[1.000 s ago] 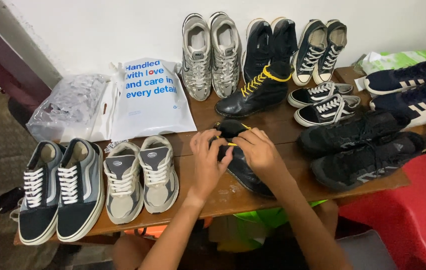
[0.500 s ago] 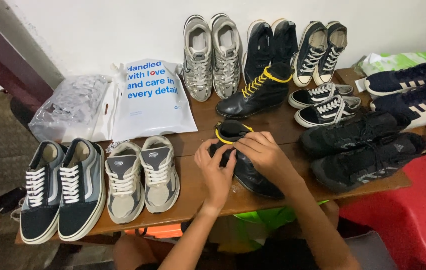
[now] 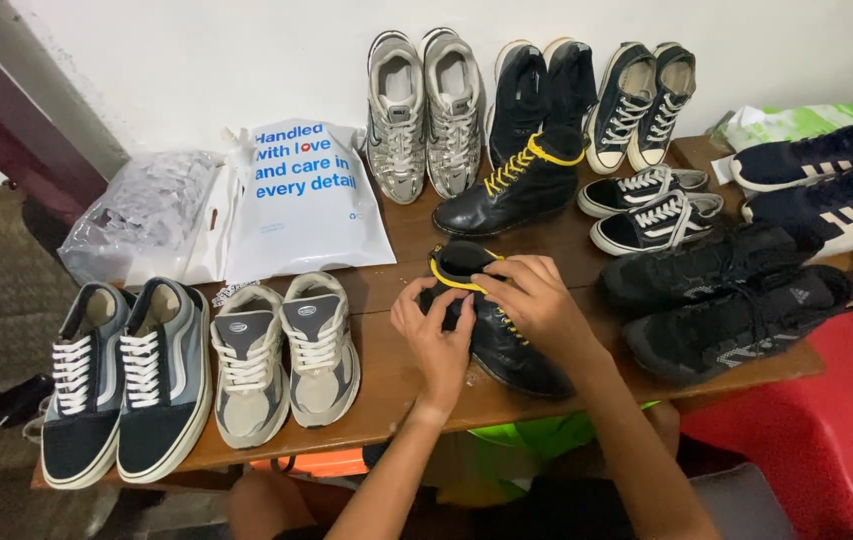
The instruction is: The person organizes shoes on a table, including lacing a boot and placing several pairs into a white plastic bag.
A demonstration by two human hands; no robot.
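Note:
A black boot (image 3: 507, 345) with yellow laces and a yellow collar trim stands on the wooden table (image 3: 392, 385) in front of me. My left hand (image 3: 435, 325) grips its left side near the ankle. My right hand (image 3: 537, 300) lies over the top of the boot, fingers on the laces. The matching black boot (image 3: 517, 185) with yellow laces lies just behind it on the table.
Beige sneakers (image 3: 285, 350) and blue-grey sneakers (image 3: 122, 375) sit to the left. Silver runners (image 3: 423, 110), black high-tops (image 3: 545, 90) and dark canvas shoes (image 3: 642, 100) lean on the wall. Black sneakers (image 3: 722, 300) lie right. A white plastic bag (image 3: 302, 200) and a clear bag (image 3: 147, 215) lie left.
Both hands stay on the boot; fingers have shifted slightly along the laces and the boot's side. The boot itself has barely moved.

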